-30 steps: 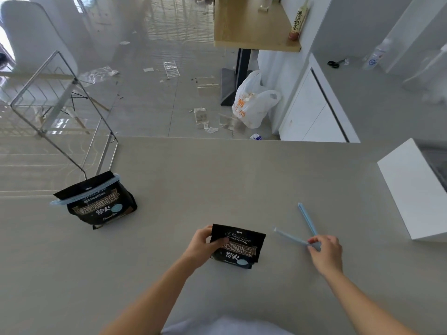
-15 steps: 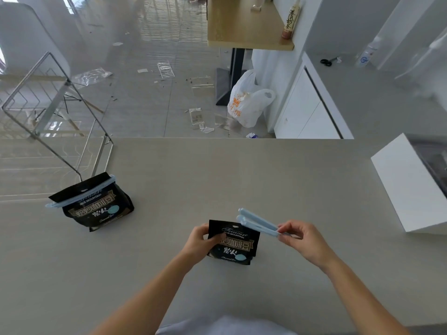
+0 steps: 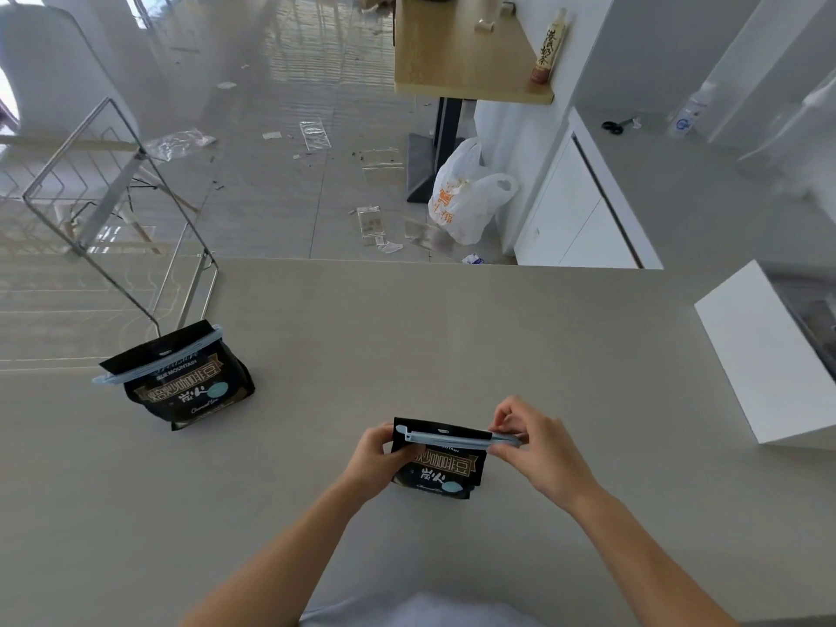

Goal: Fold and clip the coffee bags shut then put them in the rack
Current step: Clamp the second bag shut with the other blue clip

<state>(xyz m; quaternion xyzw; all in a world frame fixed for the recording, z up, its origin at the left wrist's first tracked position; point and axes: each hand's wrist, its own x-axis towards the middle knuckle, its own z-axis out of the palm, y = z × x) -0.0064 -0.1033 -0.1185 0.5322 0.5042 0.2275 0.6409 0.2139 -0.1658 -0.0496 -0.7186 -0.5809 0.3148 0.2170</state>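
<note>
Head view. Wire rack (image 3: 113, 210) at upper left of the frame, on the counter's left part, nothing seen inside. White plastic bag (image 3: 466, 196) on the floor at upper centre, bulging, contents hidden. White box (image 3: 760, 355) at right edge of the frame, on the countertop (image 3: 452, 332).

Far counter edge across the middle of the frame; broad bare surface between the rack, the box and the hands.

Clipped coffee bag (image 3: 190, 382) at left centre, upright just in front of the rack, pale blue clip across its folded top. Second coffee bag (image 3: 441, 463) at lower centre, black with gold lettering, upright on the counter. Left hand (image 3: 375, 454) closed on its left edge. Right hand (image 3: 538, 450) pinching the right end of a pale blue sealing clip (image 3: 452, 438) lying across the bag's top.
</note>
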